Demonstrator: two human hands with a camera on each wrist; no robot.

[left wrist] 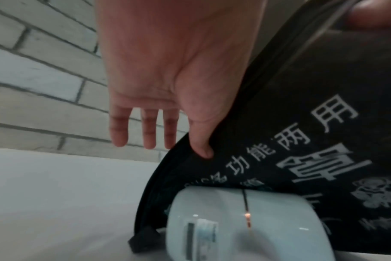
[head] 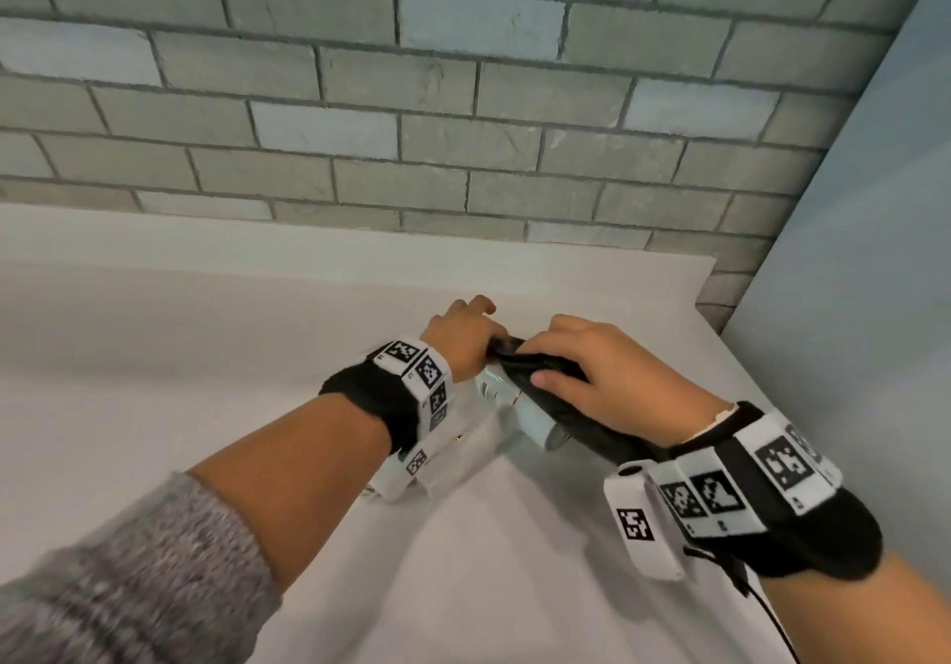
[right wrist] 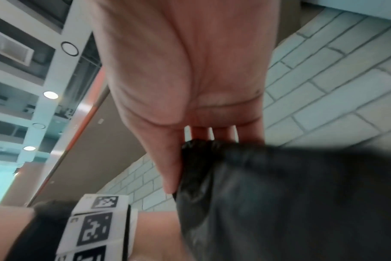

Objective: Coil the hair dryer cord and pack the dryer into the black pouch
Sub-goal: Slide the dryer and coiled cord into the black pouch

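White printed characters on the black pouch [left wrist: 301, 123], pinched by both the left hand [left wrist: 174, 70] and the right hand [head: 607, 380], are shown only by the left wrist view; the smooth pale hair dryer [left wrist: 246, 226] lies partly inside.

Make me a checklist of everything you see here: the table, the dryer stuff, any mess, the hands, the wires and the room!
Surface: white counter, bare where visible.
Job's things: pale hair dryer lies on the counter, partly under the black pouch with white printed writing; not fully inside yet.
Clutter: nothing seen.
Hands: left hand pinches the pouch edge between thumb and forefinger, other fingers straight; right hand grips the pouch from above.
Cables: dryer cord not visible; a thin black wire hangs from the right wrist band.
Surroundings: grey-green brick wall behind, plain pale wall at right.
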